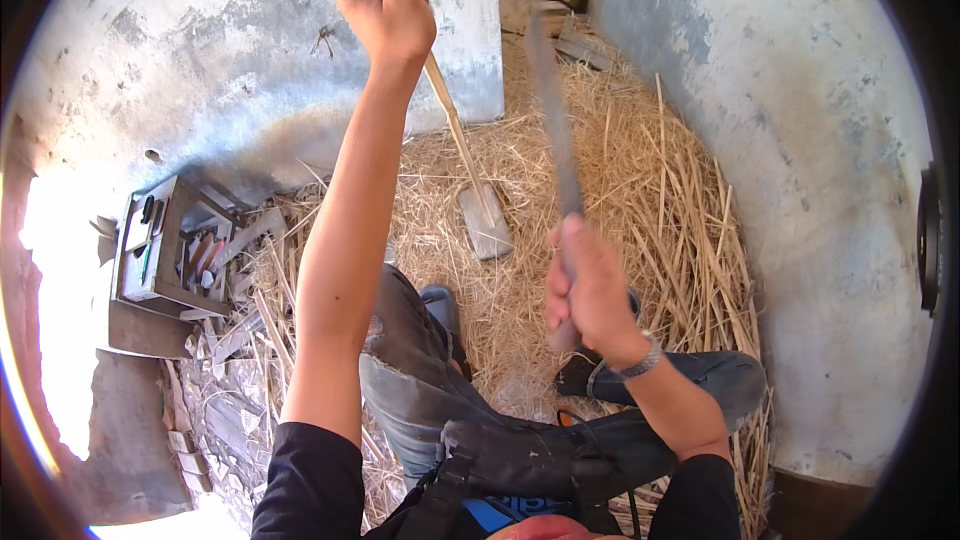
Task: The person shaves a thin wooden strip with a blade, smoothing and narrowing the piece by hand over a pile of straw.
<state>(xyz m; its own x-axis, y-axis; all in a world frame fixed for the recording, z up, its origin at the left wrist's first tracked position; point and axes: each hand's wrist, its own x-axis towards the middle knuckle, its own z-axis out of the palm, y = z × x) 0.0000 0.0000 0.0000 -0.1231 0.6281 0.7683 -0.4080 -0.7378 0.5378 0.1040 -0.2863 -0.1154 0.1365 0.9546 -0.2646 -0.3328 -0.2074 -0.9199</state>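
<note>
**Left hand (385, 15) on a stick (440, 90), right hand (597, 280) on a blade (551, 90)**

Looking down past two bare forearms in short black sleeves (310, 485). The left arm reaches far forward to the upper edge, where the left hand is closed around the pale, thin stick. The stick's upper end runs out of view; from the fist it slants down and slightly right to a small grey block (487, 233) on the floor. Its lower end overlaps the block, though whether they touch is hard to tell.

The right hand, nearer the body, is wrapped around the handle of the long, dark blade. Blurred, the blade points forward and up, to the right of the stick and apart from it. A wristband (641, 360) circles the right wrist.

Below are bent legs in worn, dark trousers (640, 440). Straw (610, 140) covers the floor around the block, with longer strips heaped at right, against a patchy grey-white wall (820, 190). Wood pieces (585, 45) lie in the far corner. At left stands a small wooden cabinet (150, 328) with assorted small items on it.
</note>
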